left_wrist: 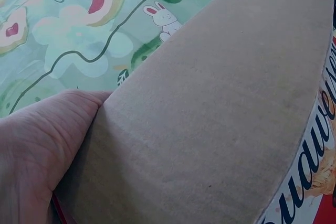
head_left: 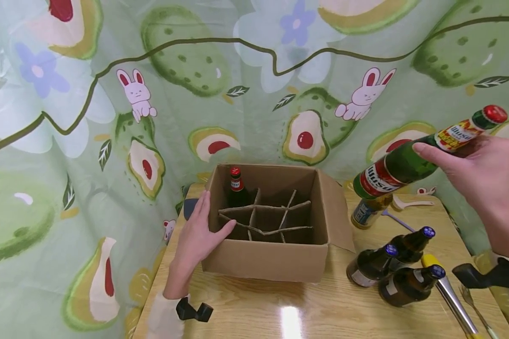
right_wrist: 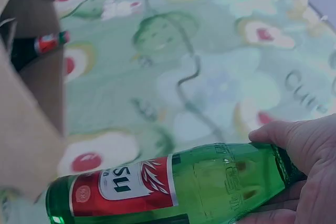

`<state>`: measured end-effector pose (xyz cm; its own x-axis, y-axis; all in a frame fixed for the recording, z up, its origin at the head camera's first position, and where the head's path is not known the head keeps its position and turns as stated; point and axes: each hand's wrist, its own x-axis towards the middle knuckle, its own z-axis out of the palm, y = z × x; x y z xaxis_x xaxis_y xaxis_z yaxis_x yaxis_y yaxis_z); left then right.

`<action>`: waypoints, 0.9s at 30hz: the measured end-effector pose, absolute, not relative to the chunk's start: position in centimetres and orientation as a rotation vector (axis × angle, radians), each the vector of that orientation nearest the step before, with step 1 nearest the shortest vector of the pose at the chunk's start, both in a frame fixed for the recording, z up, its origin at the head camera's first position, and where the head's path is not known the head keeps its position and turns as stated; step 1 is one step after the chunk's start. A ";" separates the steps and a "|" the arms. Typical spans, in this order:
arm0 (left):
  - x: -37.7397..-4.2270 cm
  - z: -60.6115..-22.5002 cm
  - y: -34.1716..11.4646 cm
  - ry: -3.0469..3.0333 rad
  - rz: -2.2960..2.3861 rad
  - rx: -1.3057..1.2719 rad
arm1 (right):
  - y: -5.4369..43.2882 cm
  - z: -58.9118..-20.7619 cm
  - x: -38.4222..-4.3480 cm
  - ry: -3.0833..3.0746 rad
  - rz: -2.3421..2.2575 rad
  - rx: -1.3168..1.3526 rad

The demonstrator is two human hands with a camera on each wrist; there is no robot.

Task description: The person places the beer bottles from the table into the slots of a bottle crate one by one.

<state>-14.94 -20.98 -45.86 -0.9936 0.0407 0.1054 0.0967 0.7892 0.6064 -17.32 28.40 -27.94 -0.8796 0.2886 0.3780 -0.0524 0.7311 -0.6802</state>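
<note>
A cardboard box with cardboard dividers stands open-topped on the table. My left hand grips its left side near the front corner, thumb over the rim and fingers along the outside. In the back left compartment stands a green beer bottle with a red cap. My right hand holds a second green beer bottle around its neck and shoulder, up in the air to the right of the box. That bottle is tilted, base toward the box and red cap up to the right. Its red label shows in the right wrist view.
Three brown bottles with blue caps stand right of the box, beyond its folded-out flap. A blue-labelled bottle is behind them. A white spoon, a yellow-and-metal utensil and a fork lie on the table's right side.
</note>
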 end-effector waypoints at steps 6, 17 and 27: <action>-14.9 -45.7 -21.0 -2.891 -0.979 -0.108 | 26.2 -24.9 -16.6 -2.500 1.108 -0.274; -15.0 -45.9 -21.3 -2.881 -1.017 -0.106 | 19.3 -23.6 -18.7 -2.382 1.535 0.241; -15.1 -46.1 -21.5 -2.850 -1.063 -0.127 | 10.7 -27.1 -20.9 -2.525 1.600 0.511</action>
